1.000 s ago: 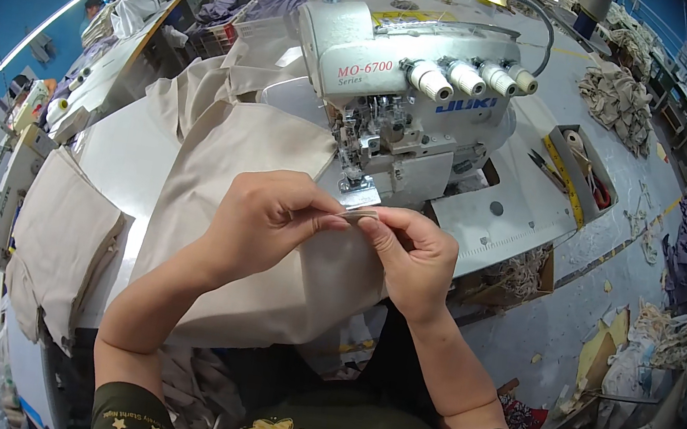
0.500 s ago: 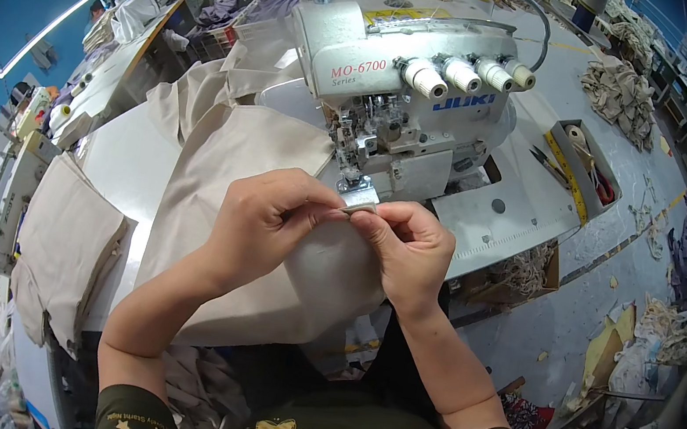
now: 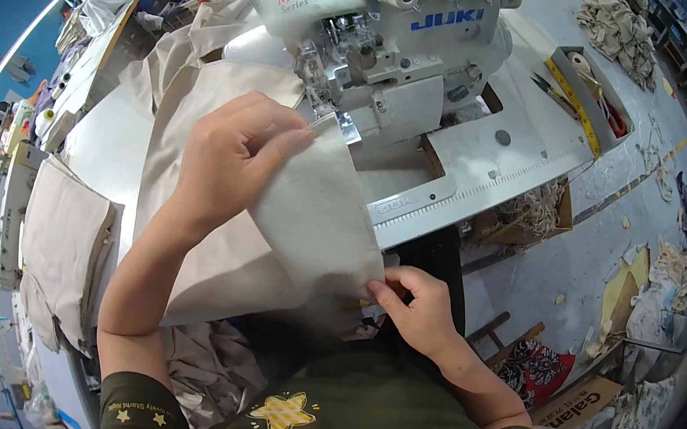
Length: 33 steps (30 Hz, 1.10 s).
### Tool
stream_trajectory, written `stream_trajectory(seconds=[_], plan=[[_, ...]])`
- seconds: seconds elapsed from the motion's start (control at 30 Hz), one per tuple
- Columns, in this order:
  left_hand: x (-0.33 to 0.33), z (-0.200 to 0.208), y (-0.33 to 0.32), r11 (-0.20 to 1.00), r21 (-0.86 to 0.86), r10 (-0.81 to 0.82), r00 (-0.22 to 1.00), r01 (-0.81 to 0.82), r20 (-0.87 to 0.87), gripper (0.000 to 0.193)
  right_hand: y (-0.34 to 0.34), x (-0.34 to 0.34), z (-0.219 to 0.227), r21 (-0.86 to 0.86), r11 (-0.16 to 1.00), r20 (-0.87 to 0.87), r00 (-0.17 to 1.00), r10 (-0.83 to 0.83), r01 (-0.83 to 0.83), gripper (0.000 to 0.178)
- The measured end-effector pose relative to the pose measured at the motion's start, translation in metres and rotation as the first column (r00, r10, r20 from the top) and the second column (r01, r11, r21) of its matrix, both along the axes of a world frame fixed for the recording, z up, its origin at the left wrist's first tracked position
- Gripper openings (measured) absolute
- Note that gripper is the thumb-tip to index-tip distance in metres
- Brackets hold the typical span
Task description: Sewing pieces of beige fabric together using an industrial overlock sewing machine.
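Observation:
A beige fabric piece (image 3: 319, 198) stretches between my hands in front of a white overlock sewing machine (image 3: 435, 77). My left hand (image 3: 238, 150) pinches its upper corner close beside the metal presser foot (image 3: 346, 126). Lower down and to the right, my right hand (image 3: 417, 305) grips the same piece by its edge, thumb against fingers. The edge between the two hands runs fairly straight. More of the beige cloth drapes over the table to the left of the machine and hangs at the table's front.
A stack of folded beige pieces (image 3: 64, 244) lies at the left. On the right, a grey tray (image 3: 598, 84) holds a thread cone and red-handled scissors, with a yellow tape measure along it. A box of thread scraps (image 3: 530, 211) sits below the table edge. Cloth heaps (image 3: 619, 34) lie beyond.
My right hand has moved down and right along the fabric edge, away from my left hand. The left stays near the presser foot. The whole view has shifted, with the machine now higher.

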<state>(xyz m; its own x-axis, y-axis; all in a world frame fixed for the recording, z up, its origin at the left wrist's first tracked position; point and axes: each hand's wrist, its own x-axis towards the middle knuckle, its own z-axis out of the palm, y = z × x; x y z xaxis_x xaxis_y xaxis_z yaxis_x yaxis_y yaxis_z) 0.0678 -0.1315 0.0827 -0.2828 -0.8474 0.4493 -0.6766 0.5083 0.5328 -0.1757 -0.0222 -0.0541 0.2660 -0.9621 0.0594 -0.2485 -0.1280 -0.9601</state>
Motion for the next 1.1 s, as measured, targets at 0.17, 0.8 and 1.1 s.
stream_trajectory(seconds=[0.17, 0.8, 1.1], plan=[[-0.002, 0.004, 0.002, 1.0, 0.005, -0.008, 0.998, 0.007, 0.068, 0.007, 0.024, 0.002, -0.03, 0.246, 0.969, 0.201, 0.979, -0.023, -0.028, 0.018], [-0.002, 0.001, -0.012, 0.989, -0.144, 0.041, 0.986, -0.017, 0.161, 0.01, 0.03, -0.004, -0.031, 0.125, 0.991, 0.453, 0.887, -0.092, 0.039, 0.015], [0.005, 0.004, -0.014, 0.987, -0.16, 0.013, 0.97, 0.027, 0.244, 0.007, 0.027, -0.009, -0.035, -0.167, 0.985, 0.324, 0.946, 0.024, 0.032, 0.014]])
